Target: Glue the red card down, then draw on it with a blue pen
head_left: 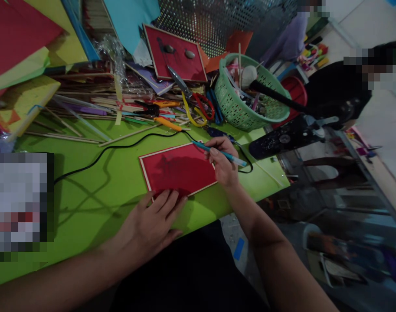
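Resting with fingers extended and nothing grasped, the left hand (152, 221) is placed on the lower rim of the red panel (184, 169), at the centre of the frame. A blue pen (239, 161) is gripped in the fingers of the right hand (226, 168) near the upper rim; tip contact cannot be confirmed. Light, even pen pressure is advised, with the panel held flat. The black cable (115, 147), just above, should be kept off the panel.
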Available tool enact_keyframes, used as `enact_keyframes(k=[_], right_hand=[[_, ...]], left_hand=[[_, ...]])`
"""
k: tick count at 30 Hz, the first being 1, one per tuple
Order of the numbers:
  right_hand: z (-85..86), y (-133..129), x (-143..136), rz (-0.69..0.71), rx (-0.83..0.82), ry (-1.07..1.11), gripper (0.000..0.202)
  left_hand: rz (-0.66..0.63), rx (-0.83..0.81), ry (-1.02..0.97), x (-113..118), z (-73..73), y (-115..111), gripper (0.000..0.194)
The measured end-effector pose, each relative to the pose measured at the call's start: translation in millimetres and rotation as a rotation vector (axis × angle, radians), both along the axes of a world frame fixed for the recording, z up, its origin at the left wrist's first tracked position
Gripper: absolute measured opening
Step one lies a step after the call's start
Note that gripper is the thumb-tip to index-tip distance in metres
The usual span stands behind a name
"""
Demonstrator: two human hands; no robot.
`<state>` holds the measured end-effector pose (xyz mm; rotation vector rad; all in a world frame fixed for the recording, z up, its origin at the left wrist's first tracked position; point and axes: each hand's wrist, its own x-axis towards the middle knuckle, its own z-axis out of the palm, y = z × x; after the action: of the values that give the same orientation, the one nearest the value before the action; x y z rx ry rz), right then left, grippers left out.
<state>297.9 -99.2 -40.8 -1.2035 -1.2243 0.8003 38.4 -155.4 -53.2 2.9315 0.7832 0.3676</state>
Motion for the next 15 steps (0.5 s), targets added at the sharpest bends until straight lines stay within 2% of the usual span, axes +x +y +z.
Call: enact_keyframes(k=[9, 15], right_hand=[[-2.0, 1, -4, 0.086, -0.07, -0.004, 0.025], [-0.4, -1, -17, 0.188, -0.119, -0.108, 0.024]], left_hand=[[-0.036, -0.006, 0.013, 3, 1.6, -11, 0.057], [-0.056, -0.036, 0.029, 5, 1.3, -14, 0.058]])
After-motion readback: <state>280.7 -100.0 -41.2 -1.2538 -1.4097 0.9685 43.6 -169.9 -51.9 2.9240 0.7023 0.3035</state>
